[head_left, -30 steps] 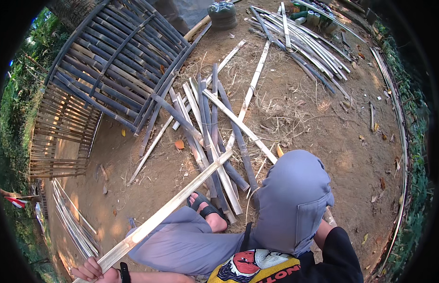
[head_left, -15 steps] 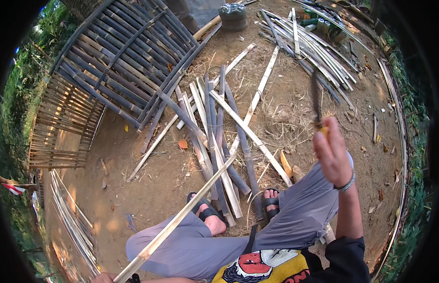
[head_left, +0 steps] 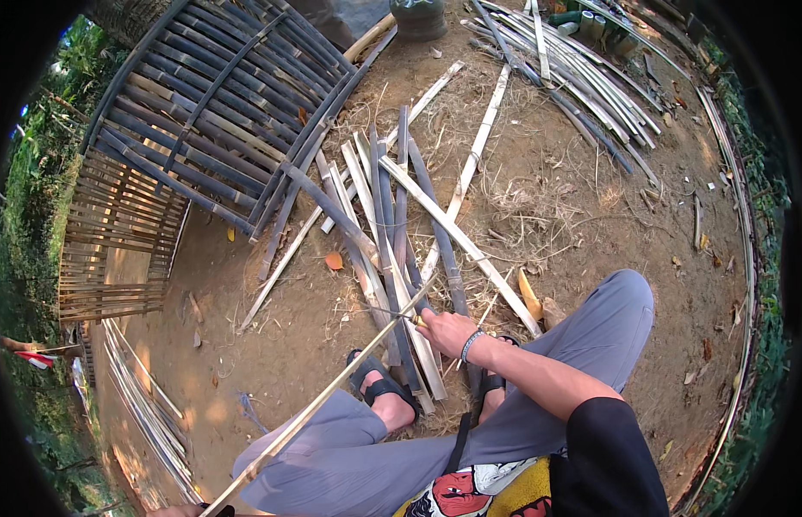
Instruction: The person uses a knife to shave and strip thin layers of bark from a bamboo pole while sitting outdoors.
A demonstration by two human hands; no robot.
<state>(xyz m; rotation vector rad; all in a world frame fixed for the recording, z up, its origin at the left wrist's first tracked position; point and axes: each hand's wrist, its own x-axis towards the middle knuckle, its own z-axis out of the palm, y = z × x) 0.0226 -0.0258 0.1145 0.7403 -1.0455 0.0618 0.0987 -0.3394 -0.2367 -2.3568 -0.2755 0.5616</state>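
I sit with my knees apart, and a long pale bamboo strip [head_left: 332,396] slants across my lap from the lower left up to the middle. My right hand [head_left: 448,332] grips a knife [head_left: 399,317] by its yellowish handle. The thin dark blade lies against the strip near its far end. My left hand [head_left: 173,511] barely shows at the lower edge, closed around the strip's near end. A bracelet sits on my right wrist.
A heap of split bamboo slats [head_left: 392,215] lies on the dirt before my sandalled feet [head_left: 379,388]. A large woven bamboo panel [head_left: 203,112] fills the upper left. Thin strips are bundled at the upper right [head_left: 573,69] and lower left [head_left: 147,396]. A grey container [head_left: 418,17] stands at the top.
My right hand, raised high with the knife half a second ago, has come down onto the strip. One second ago my right knee hid that hand.
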